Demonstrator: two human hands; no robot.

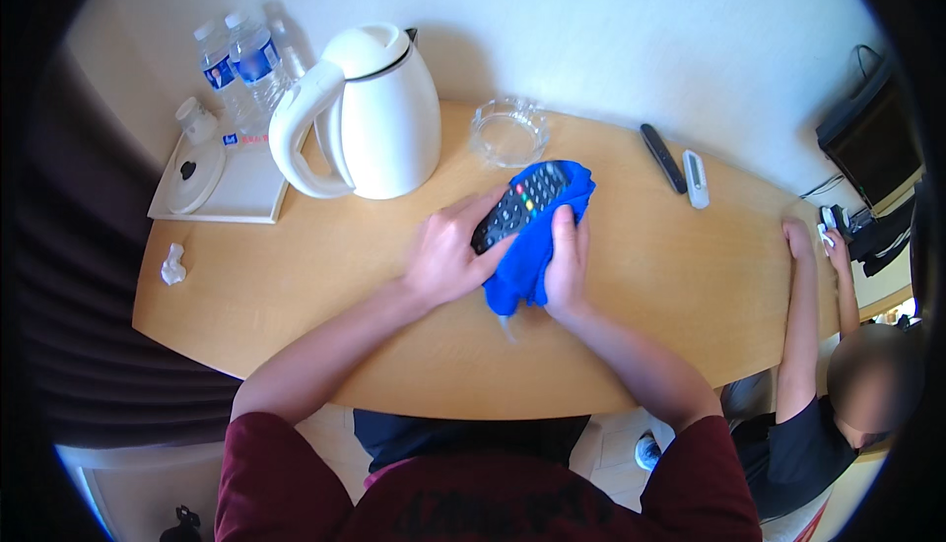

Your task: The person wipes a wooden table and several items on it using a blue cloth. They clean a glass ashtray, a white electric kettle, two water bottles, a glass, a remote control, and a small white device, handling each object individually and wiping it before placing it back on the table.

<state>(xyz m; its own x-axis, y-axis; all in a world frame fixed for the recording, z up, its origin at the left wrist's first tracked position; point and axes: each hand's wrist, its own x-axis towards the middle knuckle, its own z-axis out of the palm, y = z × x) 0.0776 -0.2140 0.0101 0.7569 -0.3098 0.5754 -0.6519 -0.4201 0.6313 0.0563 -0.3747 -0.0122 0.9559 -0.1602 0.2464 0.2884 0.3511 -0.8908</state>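
Observation:
A black remote control (508, 211) with several coloured buttons is held tilted over the wooden table (355, 261), face up. My left hand (454, 250) grips its lower left side, with the thumb across the near end. A blue cloth (528, 261) wraps the right edge and far end of the remote. My right hand (567, 261) clasps the cloth against the remote, thumb on top. The underside of the remote and the fingers beneath it are hidden.
Ahead stand a white electric kettle (392, 121) and a glass ashtray (510, 135). At left are a white tray (244, 198), plastic bottles (255, 61) and crumpled tissue (174, 265). A black remote (663, 158) and white remote (695, 178) lie right. Another person's arm (800, 305) rests at the right edge.

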